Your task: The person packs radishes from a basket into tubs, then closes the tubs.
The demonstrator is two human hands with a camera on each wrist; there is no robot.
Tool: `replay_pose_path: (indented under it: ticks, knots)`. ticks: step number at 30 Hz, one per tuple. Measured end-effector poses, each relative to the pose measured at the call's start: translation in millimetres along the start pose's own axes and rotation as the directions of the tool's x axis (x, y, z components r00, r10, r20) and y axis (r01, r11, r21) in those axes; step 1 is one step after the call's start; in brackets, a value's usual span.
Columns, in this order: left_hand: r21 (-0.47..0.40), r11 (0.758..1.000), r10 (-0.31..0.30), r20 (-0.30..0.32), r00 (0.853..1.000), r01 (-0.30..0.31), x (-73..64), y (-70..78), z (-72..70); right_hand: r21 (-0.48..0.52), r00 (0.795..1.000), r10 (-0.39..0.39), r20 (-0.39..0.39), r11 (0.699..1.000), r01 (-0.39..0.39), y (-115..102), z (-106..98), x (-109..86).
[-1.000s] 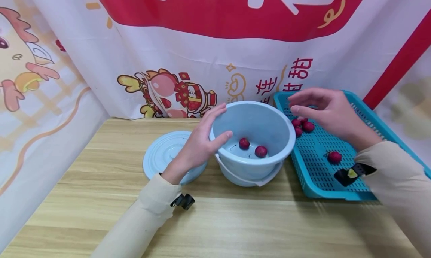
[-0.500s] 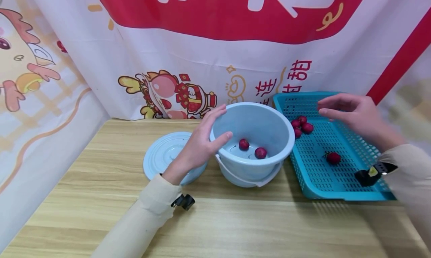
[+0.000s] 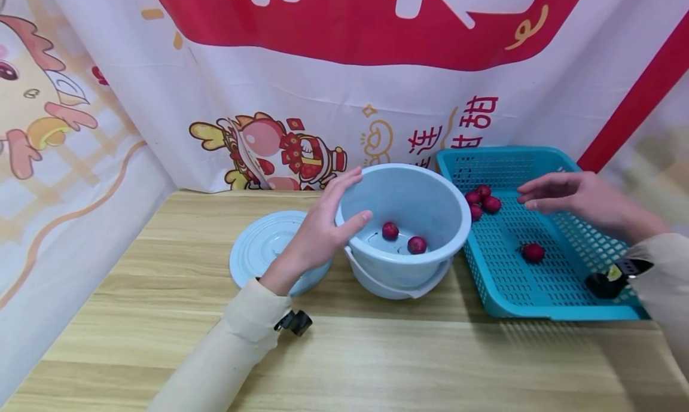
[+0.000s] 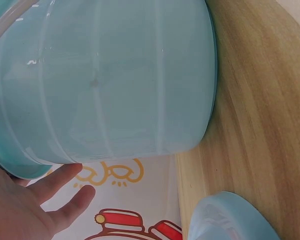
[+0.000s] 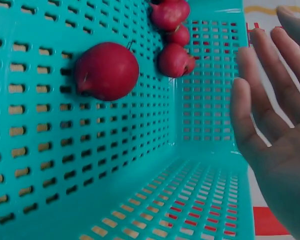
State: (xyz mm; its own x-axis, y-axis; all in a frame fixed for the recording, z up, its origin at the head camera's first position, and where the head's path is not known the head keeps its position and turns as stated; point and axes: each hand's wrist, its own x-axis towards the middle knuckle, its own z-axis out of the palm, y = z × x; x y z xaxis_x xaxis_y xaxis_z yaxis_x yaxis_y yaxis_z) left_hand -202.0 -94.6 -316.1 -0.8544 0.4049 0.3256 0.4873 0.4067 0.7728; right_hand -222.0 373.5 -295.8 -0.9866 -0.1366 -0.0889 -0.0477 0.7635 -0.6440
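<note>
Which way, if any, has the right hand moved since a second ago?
Yes: in the head view, the right hand has moved right and slightly lower in the picture, farther from the bucket.

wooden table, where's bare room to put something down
The table is bare in front of the bucket and teal basket, between the sleeves, and between the lid and left curtain. Crowded: the gap from lid to bucket, crossed by the left hand, and the basket's back left, with four red fruits.
</note>
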Motion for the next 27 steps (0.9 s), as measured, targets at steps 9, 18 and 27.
replay_pose_path:
  ticks: [9,18,27]
  knots:
    - [0.006,1.0,-0.005,0.001,1.0,0.005,0.6,-0.5,1.1,-0.027,0.99,0.014,0.143,1.0,-0.01,21.0,-5.6,-1.5]
    - [0.006,1.0,-0.011,-0.002,1.0,0.011,0.0,-0.1,0.0,0.008,0.935,0.074,0.347,0.997,-0.082,29.7,-7.5,3.4]
    - [0.003,1.0,-0.011,-0.003,1.0,0.011,-0.1,1.3,0.2,0.05,0.859,0.106,0.5,0.987,-0.151,36.6,-4.7,5.5]
